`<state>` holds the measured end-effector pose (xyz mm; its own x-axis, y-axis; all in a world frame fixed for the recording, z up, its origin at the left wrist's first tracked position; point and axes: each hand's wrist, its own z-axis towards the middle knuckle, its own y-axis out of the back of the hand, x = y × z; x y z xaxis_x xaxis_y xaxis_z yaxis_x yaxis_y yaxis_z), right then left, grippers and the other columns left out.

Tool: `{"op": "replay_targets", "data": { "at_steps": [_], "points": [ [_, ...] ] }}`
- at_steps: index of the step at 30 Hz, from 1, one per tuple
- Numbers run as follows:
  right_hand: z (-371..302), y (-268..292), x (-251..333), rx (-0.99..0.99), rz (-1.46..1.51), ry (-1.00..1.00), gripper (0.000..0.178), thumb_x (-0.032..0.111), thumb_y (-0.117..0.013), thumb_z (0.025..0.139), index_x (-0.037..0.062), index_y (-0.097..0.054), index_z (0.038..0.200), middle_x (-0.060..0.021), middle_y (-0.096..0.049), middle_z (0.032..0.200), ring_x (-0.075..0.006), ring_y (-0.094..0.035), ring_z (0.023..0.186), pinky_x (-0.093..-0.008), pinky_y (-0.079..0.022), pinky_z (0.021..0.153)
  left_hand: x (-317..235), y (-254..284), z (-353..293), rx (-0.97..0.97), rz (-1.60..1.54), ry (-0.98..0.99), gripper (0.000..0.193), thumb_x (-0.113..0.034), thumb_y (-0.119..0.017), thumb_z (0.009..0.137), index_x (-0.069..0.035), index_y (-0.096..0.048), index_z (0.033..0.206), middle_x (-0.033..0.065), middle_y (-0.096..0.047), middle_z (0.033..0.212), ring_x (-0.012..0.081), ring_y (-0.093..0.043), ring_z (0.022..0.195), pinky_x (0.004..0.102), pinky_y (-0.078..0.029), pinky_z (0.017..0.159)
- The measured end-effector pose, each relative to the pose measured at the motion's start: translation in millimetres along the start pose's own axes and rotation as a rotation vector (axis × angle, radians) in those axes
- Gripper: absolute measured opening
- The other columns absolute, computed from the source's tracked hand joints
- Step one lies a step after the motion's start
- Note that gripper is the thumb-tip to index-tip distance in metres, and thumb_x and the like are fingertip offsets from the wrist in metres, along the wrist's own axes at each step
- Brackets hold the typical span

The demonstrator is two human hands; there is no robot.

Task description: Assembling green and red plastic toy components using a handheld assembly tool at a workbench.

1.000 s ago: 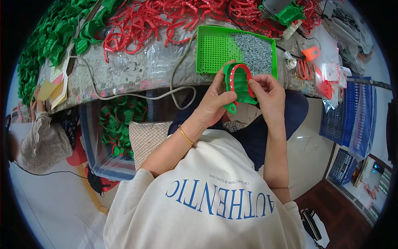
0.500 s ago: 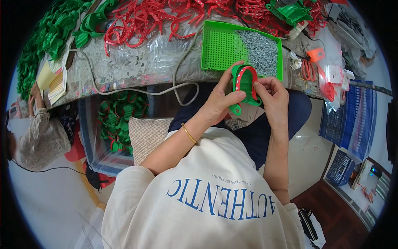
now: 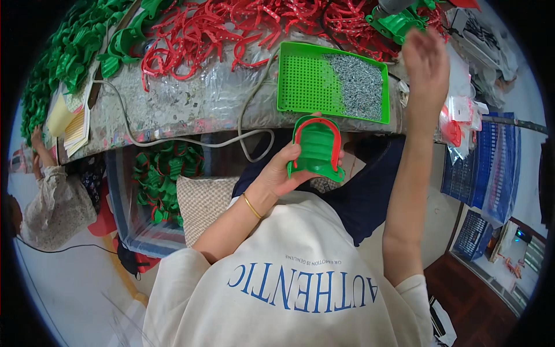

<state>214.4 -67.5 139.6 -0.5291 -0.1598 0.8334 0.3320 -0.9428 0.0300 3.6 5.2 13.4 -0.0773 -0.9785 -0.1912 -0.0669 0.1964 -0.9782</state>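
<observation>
While the left hand [image 3: 281,172] pinches the green curved piece [image 3: 318,141] over the lap [image 3: 367,208], near the bench [image 3: 185,107], a steady grip should keep the red strip [image 3: 336,144] along its rim; whether the blurred right hand [image 3: 426,63] is spread, I cannot tell

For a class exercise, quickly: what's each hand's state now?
Left hand: closed, holding the green piece with red strip.
Right hand: open, blurred, nothing visibly held.

We've got a red-edged green piece [image 3: 317,143] in our left hand [image 3: 280,176], right hand [image 3: 426,65] blurred near the grey tool [image 3: 394,6], metal bits [image 3: 363,87] in our green tray [image 3: 305,84]
</observation>
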Motion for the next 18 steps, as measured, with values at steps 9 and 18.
{"op": "replay_targets", "data": {
  "at_steps": [9,18],
  "points": [
    [85.7,-34.8,0.1,0.501,0.238,-0.198,0.050,0.025,-0.069,0.083,-0.0010,-0.050,0.121,-0.0077,-0.064,0.096,-0.0167,-0.061,0.091,-0.0307,-0.046,0.080,-14.4,0.7,12.4,0.060,-0.079,0.020,0.081,-0.043,-0.068,0.079,-0.002,-0.033,0.139,0.0248,-0.047,0.131,0.0354,-0.049,0.121,0.0504,-0.040,0.102],
    [77.1,-28.2,-9.9,1.554,1.202,-0.310,0.055,0.028,-0.087,0.065,0.0102,-0.057,0.107,0.0003,-0.058,0.070,-0.0156,-0.060,0.057,-0.0213,-0.042,0.050,-14.6,7.6,18.2,0.022,-0.113,0.034,0.077,-0.047,-0.063,0.082,0.001,-0.035,0.137,0.0259,-0.049,0.129,0.0345,-0.050,0.121,0.0478,-0.042,0.101]
  ]
}}
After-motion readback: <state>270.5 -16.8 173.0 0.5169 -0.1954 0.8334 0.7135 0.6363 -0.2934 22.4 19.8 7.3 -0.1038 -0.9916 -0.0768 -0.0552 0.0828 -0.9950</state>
